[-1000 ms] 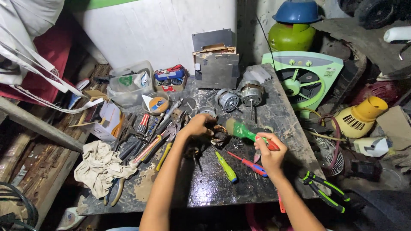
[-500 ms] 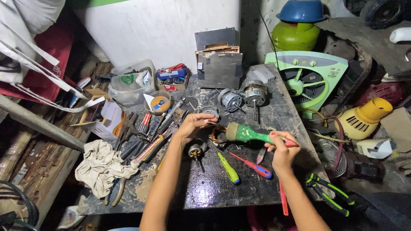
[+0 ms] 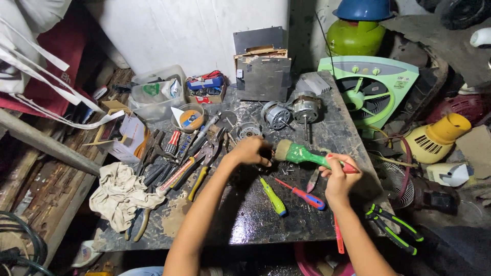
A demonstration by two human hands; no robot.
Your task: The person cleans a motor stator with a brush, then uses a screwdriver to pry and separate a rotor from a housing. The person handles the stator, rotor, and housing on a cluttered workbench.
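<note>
My right hand (image 3: 339,176) grips the handle of a green paintbrush with a red tip (image 3: 305,154). Its bristles point left toward my left hand (image 3: 252,151). My left hand rests fingers-down on a small dark metal part at the middle of the black worktable (image 3: 266,225); the part is mostly hidden under the hand. Two grey fan motors (image 3: 292,110) stand just behind the hands. A yellow-green screwdriver (image 3: 272,197) and a red-and-blue screwdriver (image 3: 300,193) lie in front of them.
Pliers and several other hand tools (image 3: 176,163) lie at the left, beside a dirty rag (image 3: 120,194). A plastic tub (image 3: 156,92) and a dark box (image 3: 262,71) stand at the back. A green fan housing (image 3: 376,87) and yellow part (image 3: 440,135) sit right.
My right hand has swung the paintbrush up and left, bringing its bristles close to my left hand. My left hand stays over the small part.
</note>
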